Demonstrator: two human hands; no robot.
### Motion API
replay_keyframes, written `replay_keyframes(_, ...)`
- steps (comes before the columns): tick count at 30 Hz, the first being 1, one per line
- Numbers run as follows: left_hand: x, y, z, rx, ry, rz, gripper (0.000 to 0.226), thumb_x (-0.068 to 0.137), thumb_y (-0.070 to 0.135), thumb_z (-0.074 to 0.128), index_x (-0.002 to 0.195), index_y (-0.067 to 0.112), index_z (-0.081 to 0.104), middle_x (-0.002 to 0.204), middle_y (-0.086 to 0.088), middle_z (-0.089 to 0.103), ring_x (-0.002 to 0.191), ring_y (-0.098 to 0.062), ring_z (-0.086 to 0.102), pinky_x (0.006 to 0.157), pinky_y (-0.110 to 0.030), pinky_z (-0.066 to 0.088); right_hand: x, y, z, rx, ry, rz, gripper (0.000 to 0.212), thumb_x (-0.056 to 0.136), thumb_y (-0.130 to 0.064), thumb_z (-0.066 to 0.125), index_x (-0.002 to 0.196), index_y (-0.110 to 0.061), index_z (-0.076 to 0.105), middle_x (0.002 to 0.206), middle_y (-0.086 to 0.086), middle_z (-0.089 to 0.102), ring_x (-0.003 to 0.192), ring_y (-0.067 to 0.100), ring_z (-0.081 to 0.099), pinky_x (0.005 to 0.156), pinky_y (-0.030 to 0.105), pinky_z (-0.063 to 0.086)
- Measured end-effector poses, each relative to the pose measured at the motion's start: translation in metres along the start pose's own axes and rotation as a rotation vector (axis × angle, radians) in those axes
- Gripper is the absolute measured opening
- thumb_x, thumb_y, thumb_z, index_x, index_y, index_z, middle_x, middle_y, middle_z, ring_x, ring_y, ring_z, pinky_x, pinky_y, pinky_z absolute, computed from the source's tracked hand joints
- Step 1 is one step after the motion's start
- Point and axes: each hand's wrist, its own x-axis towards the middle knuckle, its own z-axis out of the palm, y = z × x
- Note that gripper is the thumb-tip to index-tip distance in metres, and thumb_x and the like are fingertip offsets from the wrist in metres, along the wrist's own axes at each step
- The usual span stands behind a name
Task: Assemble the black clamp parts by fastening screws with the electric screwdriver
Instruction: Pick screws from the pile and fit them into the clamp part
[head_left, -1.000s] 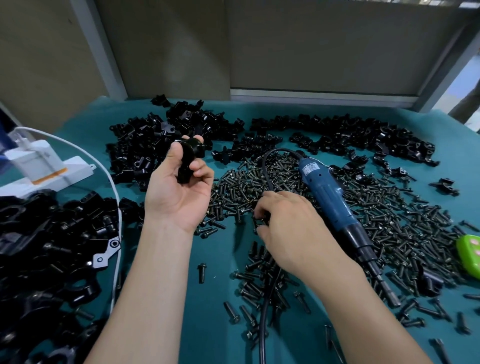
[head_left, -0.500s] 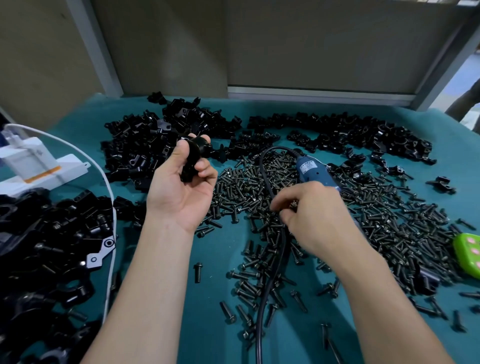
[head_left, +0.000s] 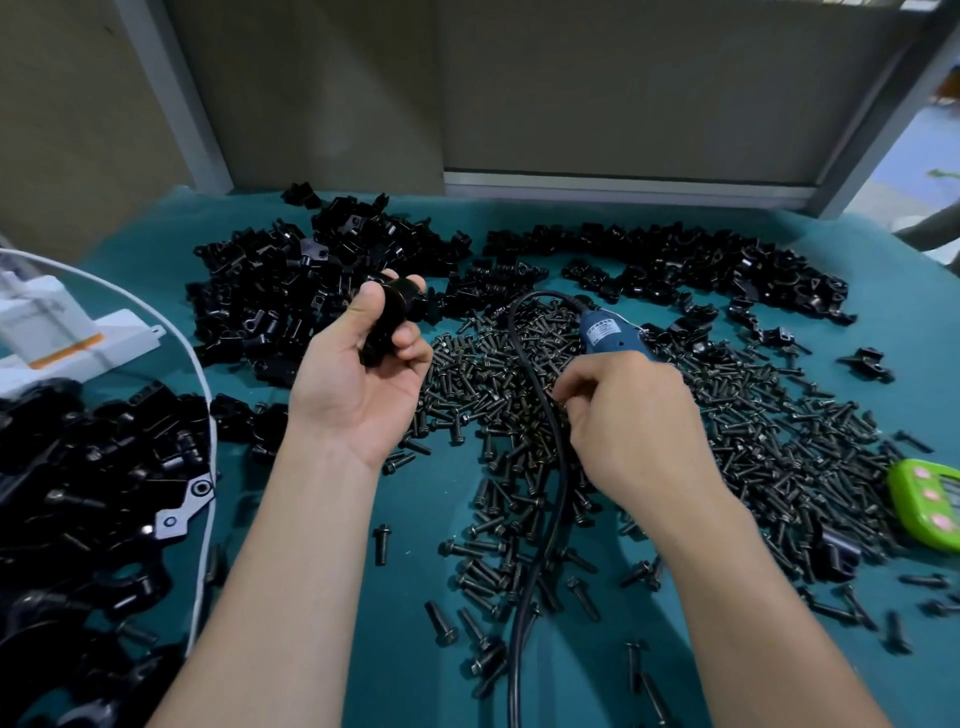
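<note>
Early days on this one, I'd say. The left hand (head_left: 363, 384) has a black clamp part (head_left: 389, 317) lifted off the teal mat (head_left: 431, 509), palm turned up. The thumb is on one side and the curled fingers wrap round the other. I can't see a screw in that part, so fastening hasn't started on it.

The right hand (head_left: 634, 426) is down in the heap of screws (head_left: 753, 447), knuckles up and fingers curled in. Thumb and forefinger are drawn together at the tips, right beside the black cord (head_left: 550, 467). Looks like it's going for a screw, but I can't tell if one's actually pinched because the tips are lost in the pile.

The blue electric screwdriver (head_left: 605, 332) lies on the screws just beyond the right knuckles, partly hidden by that hand, with nobody gripping it.

What's left, I reckon: get a screw, seat it in the clamp, grab the driver and run it in.

Loose clamp parts (head_left: 291, 291) are heaped beyond the left fingertips. There's also a darker pile (head_left: 78, 467) off to the left thumb side that may be finished ones, too murky to call
</note>
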Motion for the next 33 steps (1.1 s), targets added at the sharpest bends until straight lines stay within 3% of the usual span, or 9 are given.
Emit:
replay_keyframes(6,0.0,-0.002,-0.001,0.006,-0.004,-0.004,0.032,0.098,0.018,0.062,0.075,0.011,0.083,0.099,-0.009,0.076,0.057,-0.009,0.05,0.056,-0.02,0.044,0.002,0.007,-0.008,0.022,-0.173,-0.037,0.019,0.088,-0.016,0.073,0.078,-0.032,0.075,0.064,-0.013,0.069,0.059,0.007,0.066,0.062,0.031,0.061)
replay_keyframes(10,0.0,-0.003,0.0,0.03,-0.006,0.001,0.026,0.093,0.019,0.065,0.076,0.011,0.083,0.099,-0.009,0.076,0.057,-0.009,0.05,0.056,-0.02,0.043,0.001,0.005,-0.002,0.007,-0.314,-0.059,0.015,0.084,-0.021,0.082,0.091,-0.034,0.078,0.067,-0.017,0.065,0.06,0.003,0.064,0.054,0.018,0.049)
replay_keyframes(13,0.0,-0.004,-0.001,0.045,-0.005,0.001,0.026,0.095,0.019,0.064,0.079,0.01,0.082,0.099,-0.009,0.076,0.057,-0.01,0.05,0.057,-0.02,0.043,0.0,0.001,0.006,-0.036,-0.281,-0.055,0.016,0.087,-0.016,0.079,0.092,-0.031,0.078,0.072,-0.013,0.065,0.066,0.011,0.067,0.063,0.027,0.058)
replay_keyframes(16,-0.001,-0.005,0.0,0.05,-0.006,0.0,0.013,0.093,0.019,0.064,0.095,0.009,0.072,0.097,-0.008,0.075,0.057,-0.01,0.049,0.057,-0.019,0.043,0.001,0.001,0.011,-0.047,-0.233,-0.05,0.016,0.089,-0.013,0.076,0.087,-0.029,0.078,0.079,-0.006,0.071,0.071,0.016,0.069,0.071,0.035,0.063)
replay_keyframes(20,-0.002,-0.006,-0.001,0.065,-0.001,-0.005,0.011,0.099,0.019,0.06,0.099,0.009,0.065,0.091,-0.006,0.075,0.059,-0.01,0.048,0.058,-0.02,0.043,0.002,0.004,0.011,0.03,-0.16,-0.078,0.014,0.093,-0.019,0.072,0.081,-0.022,0.079,0.071,-0.003,0.073,0.061,0.016,0.067,0.062,0.034,0.061)
replay_keyframes(23,-0.003,-0.007,-0.001,0.135,-0.031,-0.023,0.018,0.091,0.019,0.065,0.105,0.009,0.065,0.093,-0.008,0.076,0.06,-0.01,0.049,0.058,-0.019,0.045,0.003,0.006,0.007,0.23,-0.004,-0.059,0.019,0.096,-0.025,0.071,0.078,-0.028,0.077,0.057,-0.01,0.068,0.045,0.005,0.06,0.043,0.022,0.049)
replay_keyframes(25,-0.003,-0.011,0.0,0.247,-0.064,-0.033,0.027,0.085,0.02,0.067,0.11,0.007,0.067,0.094,-0.007,0.077,0.06,-0.008,0.052,0.059,-0.019,0.047,0.004,0.006,0.002,0.44,0.091,-0.048,0.019,0.097,-0.023,0.07,0.082,-0.031,0.077,0.063,-0.015,0.071,0.049,0.002,0.063,0.047,0.018,0.051)
replay_keyframes(29,-0.002,-0.025,0.005,0.665,-0.154,-0.062,0.014,0.093,0.009,0.066,0.105,0.012,0.073,0.092,-0.001,0.076,0.061,-0.006,0.051,0.059,-0.015,0.046,0.006,0.004,-0.002,1.027,0.098,0.021,0.015,0.097,-0.003,0.066,0.098,-0.014,0.074,0.077,0.005,0.078,0.067,0.02,0.075,0.063,0.028,0.059)
replay_keyframes(33,-0.006,-0.034,0.006,0.882,-0.27,-0.159,0.017,0.099,0.005,0.063,0.108,0.014,0.074,0.088,-0.002,0.065,0.068,-0.01,0.05,0.064,-0.022,0.042,0.008,0.008,-0.002,1.203,0.036,0.059,0.014,0.097,0.002,0.065,0.092,-0.006,0.075,0.076,0.013,0.076,0.065,0.023,0.074,0.06,0.025,0.058)
